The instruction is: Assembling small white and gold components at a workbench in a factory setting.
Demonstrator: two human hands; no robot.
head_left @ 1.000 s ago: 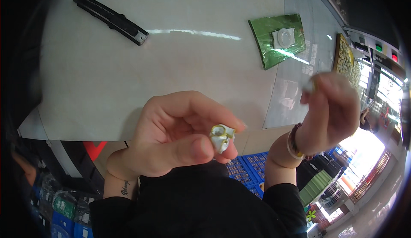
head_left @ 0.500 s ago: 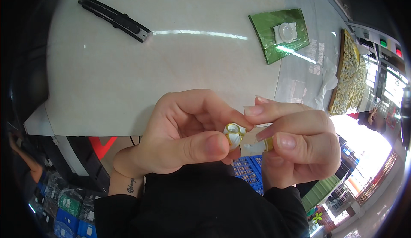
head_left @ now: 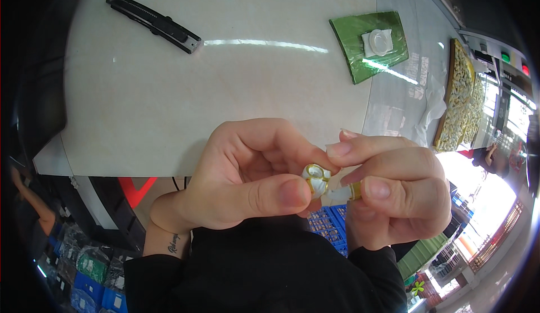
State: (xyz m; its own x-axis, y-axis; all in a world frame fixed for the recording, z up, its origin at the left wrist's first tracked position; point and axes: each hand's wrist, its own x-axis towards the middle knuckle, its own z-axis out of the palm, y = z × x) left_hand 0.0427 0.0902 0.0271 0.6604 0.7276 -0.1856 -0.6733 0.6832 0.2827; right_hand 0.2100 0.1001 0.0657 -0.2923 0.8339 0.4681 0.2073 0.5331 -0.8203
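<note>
My left hand (head_left: 247, 166) pinches a small, rounded white piece with gold edging (head_left: 316, 181) between thumb and fingers. A ring-shaped hollow shows at its top. Close by on the right, my right hand (head_left: 402, 183) grips a short, narrow white piece with a gold band (head_left: 341, 193) by its gold end. The white end points left, right at the lower side of the rounded piece; whether they touch I cannot tell. Both hands are above the near edge of the pale table (head_left: 185, 104), in front of my black shirt.
A black utility knife (head_left: 153, 23) lies at the far left. At the far right a green film-covered sheet (head_left: 360, 28) bears a small clear round dish (head_left: 381, 43). A tray of many small yellowish-white pieces (head_left: 461, 99) stands further right. Blue crates (head_left: 323, 223) are below.
The narrow piece's white end and the rounded piece have come closer together. Both hands have shifted slightly right, and their grips are unchanged.
</note>
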